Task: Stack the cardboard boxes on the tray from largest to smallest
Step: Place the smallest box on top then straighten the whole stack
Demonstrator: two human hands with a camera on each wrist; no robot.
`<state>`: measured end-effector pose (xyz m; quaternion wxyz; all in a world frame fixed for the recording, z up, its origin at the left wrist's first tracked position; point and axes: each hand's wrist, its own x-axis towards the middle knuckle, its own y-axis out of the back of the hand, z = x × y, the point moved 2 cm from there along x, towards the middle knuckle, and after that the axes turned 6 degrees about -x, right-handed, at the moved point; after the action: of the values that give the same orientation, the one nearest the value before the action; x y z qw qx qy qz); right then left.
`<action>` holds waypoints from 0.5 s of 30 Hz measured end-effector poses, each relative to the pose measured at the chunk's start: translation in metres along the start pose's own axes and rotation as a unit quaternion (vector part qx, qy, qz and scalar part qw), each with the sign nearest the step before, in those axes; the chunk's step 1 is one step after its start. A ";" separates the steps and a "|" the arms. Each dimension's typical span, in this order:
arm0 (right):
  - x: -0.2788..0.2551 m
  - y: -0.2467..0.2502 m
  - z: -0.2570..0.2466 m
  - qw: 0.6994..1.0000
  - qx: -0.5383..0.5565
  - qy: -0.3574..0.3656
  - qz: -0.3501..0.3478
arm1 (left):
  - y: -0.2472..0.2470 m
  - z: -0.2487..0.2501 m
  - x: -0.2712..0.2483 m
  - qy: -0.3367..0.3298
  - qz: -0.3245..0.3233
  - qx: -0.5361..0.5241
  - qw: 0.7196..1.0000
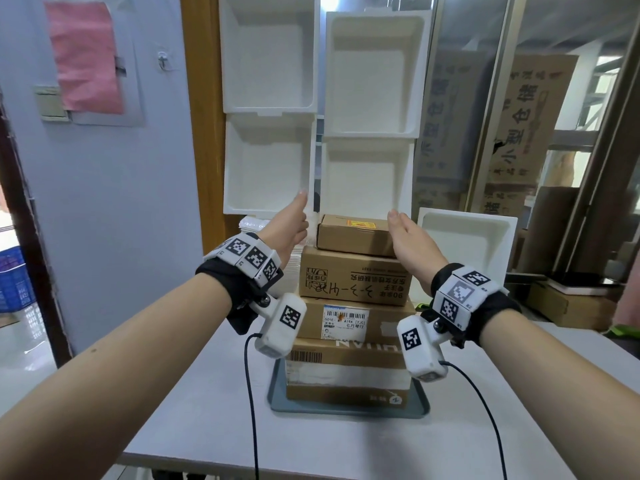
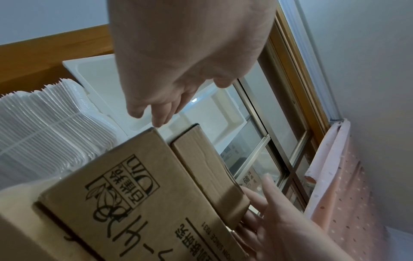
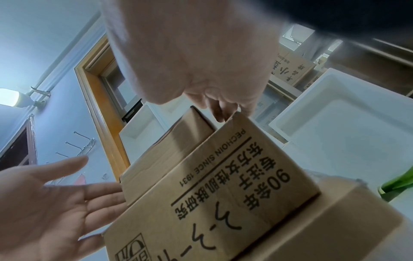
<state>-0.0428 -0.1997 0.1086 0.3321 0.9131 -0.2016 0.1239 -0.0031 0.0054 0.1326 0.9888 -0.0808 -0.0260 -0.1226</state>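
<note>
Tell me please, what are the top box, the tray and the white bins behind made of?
Top box: brown matte cardboard, folded flaps and seams show. Tray: grey-blue, smooth, probably plastic. White bins: thick grainy walls, likely foam.

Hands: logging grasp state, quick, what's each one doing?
Left hand: open, holding nothing, beside the top box.
Right hand: open, holding nothing.

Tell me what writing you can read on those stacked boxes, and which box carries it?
"PECHOIN SINCE 1931": second box from the top.
"90": same box, beside upside-down Chinese print and a handwritten scrawl.
"501E", "A19A [TJC]", "七月琴行": white shipping label on the third box.
Top box's orange sticker, the bottom box's barcode: too small to read.
</note>
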 end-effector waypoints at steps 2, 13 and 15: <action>0.000 0.002 0.002 1.000 0.017 -0.004 0.008 | 0.005 -0.002 0.000 0.004 0.009 -0.006 1.000; -0.020 0.014 0.026 0.996 0.057 -0.070 0.020 | 0.037 -0.047 0.001 0.048 0.016 -0.033 0.998; -0.022 0.013 0.036 0.994 0.069 -0.086 0.020 | 0.043 -0.061 0.001 0.056 0.020 -0.034 0.998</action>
<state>-0.0648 -0.2262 0.0806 0.2473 0.9369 -0.2385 0.0647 0.0107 0.0357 0.0662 0.9876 -0.1076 0.0353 -0.1084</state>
